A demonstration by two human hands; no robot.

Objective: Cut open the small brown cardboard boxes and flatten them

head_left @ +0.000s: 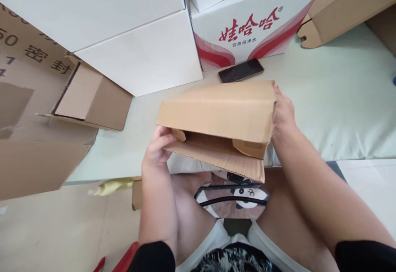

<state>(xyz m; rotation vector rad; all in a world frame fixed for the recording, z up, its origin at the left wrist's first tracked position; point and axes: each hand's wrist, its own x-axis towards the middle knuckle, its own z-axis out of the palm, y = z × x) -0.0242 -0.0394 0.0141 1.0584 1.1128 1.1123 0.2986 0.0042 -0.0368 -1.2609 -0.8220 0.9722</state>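
Observation:
A brown cardboard box (213,117) is held up between both hands over the front edge of the pale green padded surface. Its near side stands partly open, with a lid flap above, a corrugated panel below and small side flaps inside. My left hand (158,146) is closed on the box's left end, the fingers reaching in at the opening. Pressed against the right end is my right hand (283,111), gripping that side; some of its fingers are hidden behind the cardboard. A dark phone (241,71) lies flat just beyond the box.
White boxes (139,57) stand at the back left, beside a white-and-red printed carton (247,36). Brown boxes sit at the left (95,98) and the far right (349,12). The padded surface (334,98) ends above my lap. Below is a panda-patterned stool (235,199).

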